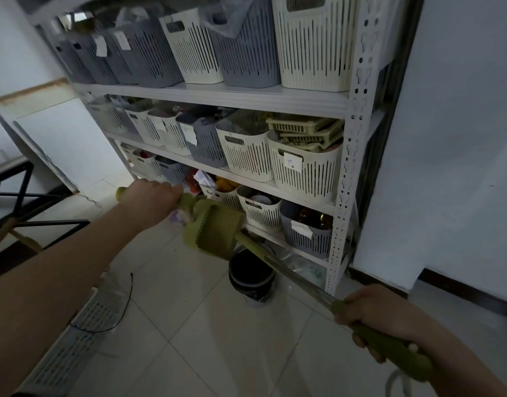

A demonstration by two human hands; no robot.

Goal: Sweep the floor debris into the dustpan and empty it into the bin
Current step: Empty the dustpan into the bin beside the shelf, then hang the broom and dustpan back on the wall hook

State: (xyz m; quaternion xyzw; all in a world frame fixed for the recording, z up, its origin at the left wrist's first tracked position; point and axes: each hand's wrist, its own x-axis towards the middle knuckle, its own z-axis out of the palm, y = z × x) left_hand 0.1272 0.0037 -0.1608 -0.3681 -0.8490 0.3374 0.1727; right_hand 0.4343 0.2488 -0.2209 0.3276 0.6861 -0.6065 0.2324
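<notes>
Green dustpan point(215, 230) is hanging above the black bin point(250, 275), its handle clamped in left hand point(152, 202); right hand point(375, 319) is gripping broom handle point(389, 346). Bin contents: indiscernible.

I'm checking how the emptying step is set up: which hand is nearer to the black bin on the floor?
Right, though not by much. The right hand grips the long handle's end, beside and just below the black bin in the picture. The left hand holds the green dustpan higher, up-left of it.

The dustpan point(215, 229) hides the broom's head and part of the bin point(250, 277) rim.
</notes>
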